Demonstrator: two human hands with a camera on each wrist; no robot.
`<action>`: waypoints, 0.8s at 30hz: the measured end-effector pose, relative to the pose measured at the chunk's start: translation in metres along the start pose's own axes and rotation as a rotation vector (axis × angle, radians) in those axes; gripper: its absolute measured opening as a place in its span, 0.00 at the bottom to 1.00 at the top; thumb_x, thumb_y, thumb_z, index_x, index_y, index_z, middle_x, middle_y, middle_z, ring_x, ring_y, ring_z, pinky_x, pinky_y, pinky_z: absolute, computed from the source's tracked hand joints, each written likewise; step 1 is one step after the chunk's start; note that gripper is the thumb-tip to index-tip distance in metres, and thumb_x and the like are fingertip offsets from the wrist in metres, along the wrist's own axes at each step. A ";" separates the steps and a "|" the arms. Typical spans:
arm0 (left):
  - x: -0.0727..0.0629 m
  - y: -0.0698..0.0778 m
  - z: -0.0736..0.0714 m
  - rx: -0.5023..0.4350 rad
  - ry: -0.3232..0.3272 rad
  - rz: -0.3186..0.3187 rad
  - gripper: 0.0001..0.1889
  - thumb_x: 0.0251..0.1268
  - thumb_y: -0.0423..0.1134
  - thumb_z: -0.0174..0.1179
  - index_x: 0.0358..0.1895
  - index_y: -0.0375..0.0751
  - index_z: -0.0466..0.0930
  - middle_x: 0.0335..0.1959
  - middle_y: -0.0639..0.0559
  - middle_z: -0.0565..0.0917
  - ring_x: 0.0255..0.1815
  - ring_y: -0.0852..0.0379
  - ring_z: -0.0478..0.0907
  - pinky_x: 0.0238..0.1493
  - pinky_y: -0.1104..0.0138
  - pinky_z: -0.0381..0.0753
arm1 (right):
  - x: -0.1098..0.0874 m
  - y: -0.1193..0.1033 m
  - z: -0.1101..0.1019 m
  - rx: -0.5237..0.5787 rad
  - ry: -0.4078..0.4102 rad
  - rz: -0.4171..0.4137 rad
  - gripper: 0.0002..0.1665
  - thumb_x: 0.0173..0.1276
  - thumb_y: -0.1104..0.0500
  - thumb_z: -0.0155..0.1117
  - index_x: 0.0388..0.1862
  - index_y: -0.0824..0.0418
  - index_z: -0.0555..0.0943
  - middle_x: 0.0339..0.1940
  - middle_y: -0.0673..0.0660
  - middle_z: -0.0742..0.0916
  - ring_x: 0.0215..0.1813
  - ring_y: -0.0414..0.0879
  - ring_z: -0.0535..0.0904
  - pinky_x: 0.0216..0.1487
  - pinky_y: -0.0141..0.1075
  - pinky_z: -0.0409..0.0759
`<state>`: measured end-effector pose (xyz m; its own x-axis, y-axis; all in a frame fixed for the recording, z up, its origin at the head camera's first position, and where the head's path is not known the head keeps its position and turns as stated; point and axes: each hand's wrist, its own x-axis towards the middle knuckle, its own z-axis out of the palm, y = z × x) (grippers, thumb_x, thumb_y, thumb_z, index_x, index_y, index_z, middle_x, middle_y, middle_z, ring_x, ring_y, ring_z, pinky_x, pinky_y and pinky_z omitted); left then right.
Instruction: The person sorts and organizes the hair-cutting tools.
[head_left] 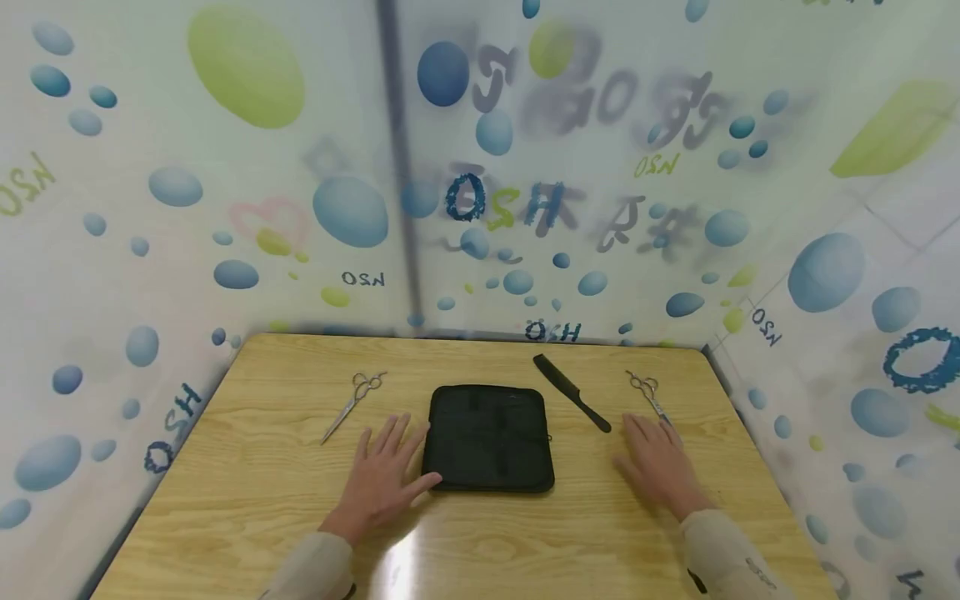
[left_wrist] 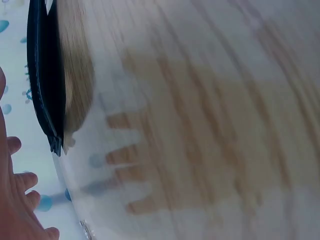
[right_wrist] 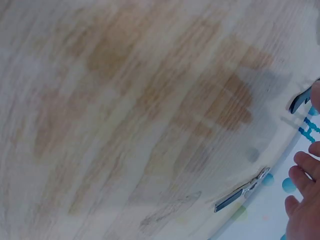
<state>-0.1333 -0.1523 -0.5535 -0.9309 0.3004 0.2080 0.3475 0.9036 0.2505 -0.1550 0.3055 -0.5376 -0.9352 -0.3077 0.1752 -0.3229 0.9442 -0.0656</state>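
Note:
A flat black zippered case (head_left: 489,440) lies on the wooden table in the head view; its edge-on side (left_wrist: 46,75) shows in the left wrist view. My left hand (head_left: 381,482) is spread beside it, fingers apart, the thumb by its near left corner; contact I cannot tell. Beyond that hand lies a pair of silver scissors (head_left: 354,403). My right hand (head_left: 660,463) has extended fingers and holds nothing. Its fingertips are close to a second pair of scissors (head_left: 649,393), partly hidden by the hand in the head view. A black comb (head_left: 572,393) with a handle lies between case and right hand.
The wooden table (head_left: 300,517) has its far edge against a pale curtain-like wall (head_left: 360,308) printed with blue and green spots. Similar walls flank both sides. The tabletop is glossy and reflects the hands in both wrist views.

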 end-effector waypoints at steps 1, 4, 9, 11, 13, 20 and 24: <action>0.000 0.001 0.000 -0.001 -0.003 0.001 0.42 0.61 0.73 0.49 0.75 0.56 0.60 0.77 0.43 0.60 0.78 0.41 0.55 0.72 0.37 0.49 | 0.001 0.001 0.000 0.003 0.001 0.009 0.40 0.68 0.46 0.64 0.70 0.68 0.66 0.66 0.67 0.76 0.68 0.62 0.70 0.72 0.60 0.60; 0.001 0.005 -0.001 -0.020 -0.018 -0.003 0.42 0.61 0.73 0.50 0.76 0.56 0.59 0.77 0.44 0.60 0.79 0.43 0.54 0.73 0.37 0.48 | 0.004 0.006 0.000 0.010 0.005 0.037 0.38 0.69 0.48 0.63 0.68 0.70 0.67 0.64 0.69 0.77 0.66 0.65 0.71 0.69 0.61 0.63; 0.003 0.010 -0.001 -0.035 -0.020 -0.008 0.42 0.61 0.72 0.50 0.75 0.56 0.60 0.77 0.44 0.60 0.79 0.42 0.54 0.73 0.38 0.48 | 0.009 0.016 0.002 0.018 -0.041 0.108 0.36 0.72 0.49 0.58 0.69 0.71 0.65 0.65 0.71 0.75 0.66 0.68 0.70 0.66 0.63 0.65; 0.004 0.012 -0.002 -0.038 -0.024 -0.011 0.42 0.61 0.73 0.50 0.75 0.55 0.61 0.77 0.43 0.60 0.78 0.42 0.54 0.73 0.38 0.48 | 0.011 0.020 0.003 0.026 -0.062 0.142 0.37 0.72 0.48 0.57 0.70 0.72 0.65 0.66 0.72 0.74 0.66 0.69 0.69 0.65 0.64 0.64; 0.004 0.013 -0.002 -0.039 -0.026 -0.012 0.42 0.61 0.73 0.50 0.74 0.55 0.61 0.76 0.43 0.61 0.78 0.42 0.54 0.73 0.38 0.48 | 0.012 0.025 0.003 0.031 -0.066 0.173 0.39 0.71 0.47 0.58 0.70 0.72 0.65 0.66 0.72 0.74 0.66 0.69 0.69 0.65 0.64 0.64; 0.003 0.016 -0.001 -0.054 -0.050 -0.019 0.42 0.61 0.73 0.49 0.76 0.57 0.59 0.77 0.44 0.60 0.79 0.43 0.52 0.74 0.38 0.47 | 0.016 0.040 0.004 0.020 -0.048 0.227 0.42 0.68 0.45 0.62 0.67 0.74 0.67 0.63 0.74 0.76 0.64 0.70 0.70 0.63 0.65 0.64; 0.003 0.016 -0.001 -0.047 -0.061 -0.017 0.42 0.62 0.73 0.49 0.76 0.59 0.57 0.77 0.45 0.59 0.79 0.44 0.52 0.74 0.39 0.46 | 0.017 0.046 0.006 0.003 -0.038 0.260 0.40 0.69 0.45 0.61 0.67 0.74 0.68 0.61 0.74 0.76 0.62 0.71 0.70 0.62 0.65 0.64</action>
<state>-0.1304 -0.1372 -0.5484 -0.9412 0.3045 0.1461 0.3354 0.8936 0.2983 -0.1866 0.3432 -0.5438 -0.9916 -0.0589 0.1154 -0.0713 0.9918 -0.1062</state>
